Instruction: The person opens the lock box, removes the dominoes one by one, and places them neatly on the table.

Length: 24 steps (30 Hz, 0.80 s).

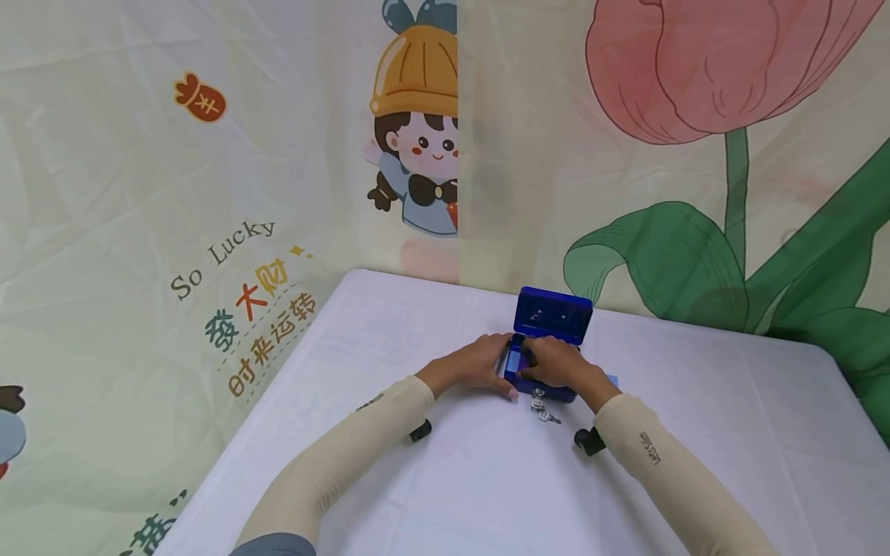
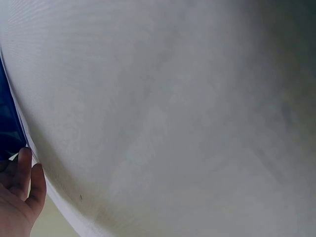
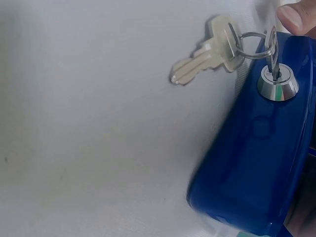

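A small blue cash box (image 1: 559, 391) stands on the table with its lid (image 1: 554, 315) raised. My left hand (image 1: 478, 361) holds the box's left side, the thumb (image 3: 296, 19) at its front corner. In the left wrist view only part of this hand (image 2: 19, 195) shows beside the blue wall. My right hand (image 1: 554, 361) reaches into the box, its fingertips mostly hidden. Something light blue and purple (image 1: 514, 361) lies inside, too covered to identify. One key sits in the front lock (image 3: 277, 89), and a second key (image 3: 210, 52) hangs from the same ring.
A white cloth covers the table (image 1: 452, 479). Just right of the box, a light blue flat piece (image 1: 613, 380) shows partly behind my right wrist. A printed fabric backdrop (image 1: 514, 193) rises behind the table's back edge, close behind the lid.
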Available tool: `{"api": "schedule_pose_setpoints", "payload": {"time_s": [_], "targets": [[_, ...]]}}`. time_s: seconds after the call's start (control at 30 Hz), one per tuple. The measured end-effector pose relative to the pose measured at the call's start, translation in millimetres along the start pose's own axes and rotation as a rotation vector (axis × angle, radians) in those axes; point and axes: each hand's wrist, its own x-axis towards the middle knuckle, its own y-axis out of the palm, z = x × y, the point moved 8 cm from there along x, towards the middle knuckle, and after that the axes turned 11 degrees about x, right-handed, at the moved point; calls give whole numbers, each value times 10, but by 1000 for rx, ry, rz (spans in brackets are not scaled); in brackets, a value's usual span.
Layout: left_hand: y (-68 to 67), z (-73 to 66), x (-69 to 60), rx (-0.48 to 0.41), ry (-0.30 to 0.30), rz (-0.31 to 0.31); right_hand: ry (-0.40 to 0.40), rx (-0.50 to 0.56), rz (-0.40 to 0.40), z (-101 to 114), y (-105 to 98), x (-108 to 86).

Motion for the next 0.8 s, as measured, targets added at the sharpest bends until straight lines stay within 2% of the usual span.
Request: {"api": "schedule_pose_setpoints", "payload": {"time_s": [0.8], "targets": [[-1,-4,20,21,14,-27,-12,-15,-4,-21,-69,-23]]}}
